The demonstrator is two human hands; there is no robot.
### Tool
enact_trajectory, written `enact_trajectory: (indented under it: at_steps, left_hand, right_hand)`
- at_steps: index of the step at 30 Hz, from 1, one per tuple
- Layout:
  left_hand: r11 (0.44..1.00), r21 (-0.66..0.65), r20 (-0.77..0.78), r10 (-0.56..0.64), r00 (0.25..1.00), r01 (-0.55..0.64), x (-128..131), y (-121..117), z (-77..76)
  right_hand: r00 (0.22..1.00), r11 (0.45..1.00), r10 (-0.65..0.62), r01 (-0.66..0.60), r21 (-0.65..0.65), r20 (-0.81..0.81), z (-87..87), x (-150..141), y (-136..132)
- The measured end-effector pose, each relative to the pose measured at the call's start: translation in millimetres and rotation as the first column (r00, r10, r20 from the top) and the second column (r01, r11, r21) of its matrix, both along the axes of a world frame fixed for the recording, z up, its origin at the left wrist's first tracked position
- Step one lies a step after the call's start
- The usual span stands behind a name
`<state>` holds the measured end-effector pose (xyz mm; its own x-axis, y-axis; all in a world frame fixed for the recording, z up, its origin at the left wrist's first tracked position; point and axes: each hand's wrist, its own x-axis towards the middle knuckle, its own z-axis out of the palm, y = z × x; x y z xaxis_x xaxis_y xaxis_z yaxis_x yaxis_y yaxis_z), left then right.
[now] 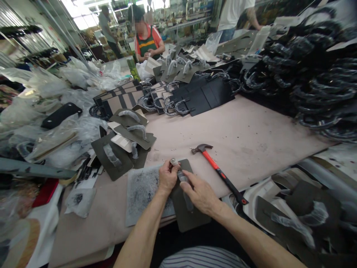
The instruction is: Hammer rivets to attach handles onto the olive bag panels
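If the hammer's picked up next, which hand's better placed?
Right, probably. The right hand is nearer the hammer, whose grip end lies on that side. The left hand pinches a pale cylinder. The right would first have to leave the wrapped handle.

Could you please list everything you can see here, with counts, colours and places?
Table: one, pinkish beige, centre
Hammer: one, red and black, table's centre-right
Panel: one, olive-grey, table's near edge
Small cylinder: one, pale, in the left grip
Mat: one, speckled grey, left of the panel
Handled panels: several, olive-grey, left, far side, lower right
Flat panels: several, black and beige, table's far side
Wrapped handles: many, black, far right
Plastic wrapping: plenty, clear, far left
Other people: three, varied clothing, background
Left grip: one, bare, around the cylinder
Right grip: one, bare, at the panel's handle
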<state>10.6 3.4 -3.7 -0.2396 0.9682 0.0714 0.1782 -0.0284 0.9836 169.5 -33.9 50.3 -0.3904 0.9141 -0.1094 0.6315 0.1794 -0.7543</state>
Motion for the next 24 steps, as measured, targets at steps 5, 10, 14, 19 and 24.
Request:
enact_trajectory:
  at_steps: [5,10,14,19,24]
  left_hand:
    - [0.999,0.045,-0.140,0.017,0.990,-0.010,4.0,-6.1,1.7]
    - [0.994,0.078,-0.201,-0.057,0.978,0.074,1.1,-9.5,1.3]
    - [0.992,0.088,-0.200,-0.069,0.977,0.088,0.4,-9.7,1.5]
    - [0.992,0.090,-0.176,-0.067,0.982,0.084,-0.7,-9.9,2.0]
    - [0.993,0.091,-0.168,-0.065,0.984,0.081,0.0,-9.8,0.6]
  right_hand:
    - [0.850,0.926,-0.332,0.211,0.313,0.409,-14.1,65.9,30.8]
    - [0.874,0.954,-0.279,0.299,0.012,0.398,-27.4,106.1,48.0]
    - [0.974,0.848,-0.225,0.183,-0.497,-0.025,-1.6,94.9,52.5]
    - [0.936,0.873,-0.312,0.217,-0.436,-0.160,55.6,68.0,43.8]
    - [0.986,0.969,-0.105,0.071,0.237,0.132,72.7,62.6,31.4]
